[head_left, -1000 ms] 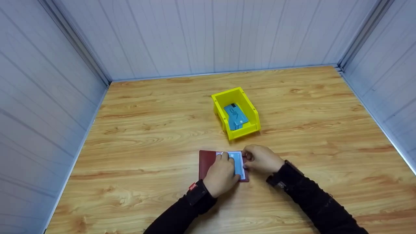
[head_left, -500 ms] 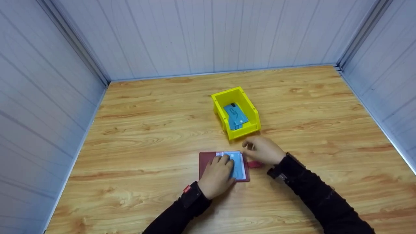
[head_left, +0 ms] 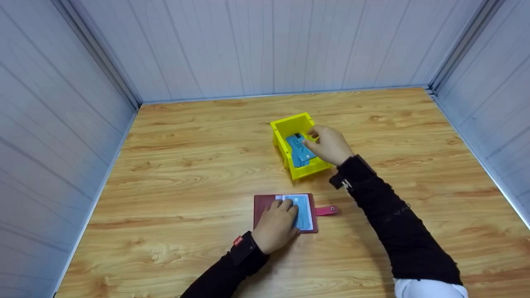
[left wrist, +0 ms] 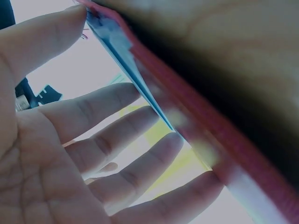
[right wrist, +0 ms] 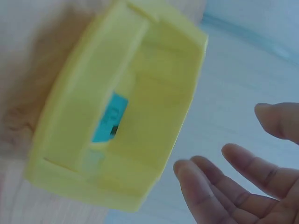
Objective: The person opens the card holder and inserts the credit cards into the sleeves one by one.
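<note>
An opened dark red card holder (head_left: 263, 203) lies on the table, a blue card (head_left: 304, 207) in its clear sleeve on the right side. My left hand (head_left: 275, 227) rests on it with fingers extended, their tips touching the holder in the left wrist view. To the right sticks out the holder's pink snap strap (head_left: 326, 211). My right hand (head_left: 330, 145) hovers over the right side of a yellow bin (head_left: 285, 155), fingers loosely bent and holding nothing. Inside the bin lie blue cards (head_left: 296, 145), partly hidden by that hand; the right wrist view shows a card (right wrist: 111, 119) there too.
The wood-grain table (head_left: 186, 165) spreads out around the bin and card holder. White panel walls (head_left: 256, 49) enclose it at the back, left and right.
My right hand has left the holder's right edge and moved up and away to the bin, uncovering the pink strap. The left hand slid slightly left on the holder, then stayed there.
</note>
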`<action>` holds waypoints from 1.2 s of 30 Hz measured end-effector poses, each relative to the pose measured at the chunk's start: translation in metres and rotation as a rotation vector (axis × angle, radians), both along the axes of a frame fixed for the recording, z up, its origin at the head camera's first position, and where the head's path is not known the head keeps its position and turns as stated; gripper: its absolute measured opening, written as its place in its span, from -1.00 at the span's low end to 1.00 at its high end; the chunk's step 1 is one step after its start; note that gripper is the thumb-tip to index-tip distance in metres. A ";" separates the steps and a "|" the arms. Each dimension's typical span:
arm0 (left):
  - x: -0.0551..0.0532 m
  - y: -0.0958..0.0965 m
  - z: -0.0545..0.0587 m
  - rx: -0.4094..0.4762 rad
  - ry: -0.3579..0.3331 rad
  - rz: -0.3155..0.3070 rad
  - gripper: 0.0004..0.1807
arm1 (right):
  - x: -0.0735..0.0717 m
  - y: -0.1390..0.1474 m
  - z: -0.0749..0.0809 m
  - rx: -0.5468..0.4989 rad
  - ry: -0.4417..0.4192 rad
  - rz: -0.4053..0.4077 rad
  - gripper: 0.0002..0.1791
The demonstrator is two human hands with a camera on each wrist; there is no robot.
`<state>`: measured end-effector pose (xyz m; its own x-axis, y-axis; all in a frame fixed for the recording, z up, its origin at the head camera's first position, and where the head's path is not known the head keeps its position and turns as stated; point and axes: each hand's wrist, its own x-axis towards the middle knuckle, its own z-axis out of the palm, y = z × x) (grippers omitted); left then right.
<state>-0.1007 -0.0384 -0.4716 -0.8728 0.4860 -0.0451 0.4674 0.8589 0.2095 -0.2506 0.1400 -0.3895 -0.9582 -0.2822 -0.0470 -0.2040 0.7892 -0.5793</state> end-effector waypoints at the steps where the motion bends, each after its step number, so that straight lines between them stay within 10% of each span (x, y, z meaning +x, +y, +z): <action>1: 0.000 0.000 0.000 0.001 0.005 -0.003 -0.41 | -0.005 -0.002 -0.001 0.008 -0.005 -0.012 -0.48; 17: 0.000 -0.001 -0.001 0.010 -0.016 -0.019 -0.39 | -0.045 -0.035 -0.053 0.312 -0.148 0.046 -0.39; 36: 0.001 -0.002 -0.002 0.005 0.079 -0.016 -0.46 | -0.046 -0.052 -0.065 0.483 -0.052 -0.057 -0.70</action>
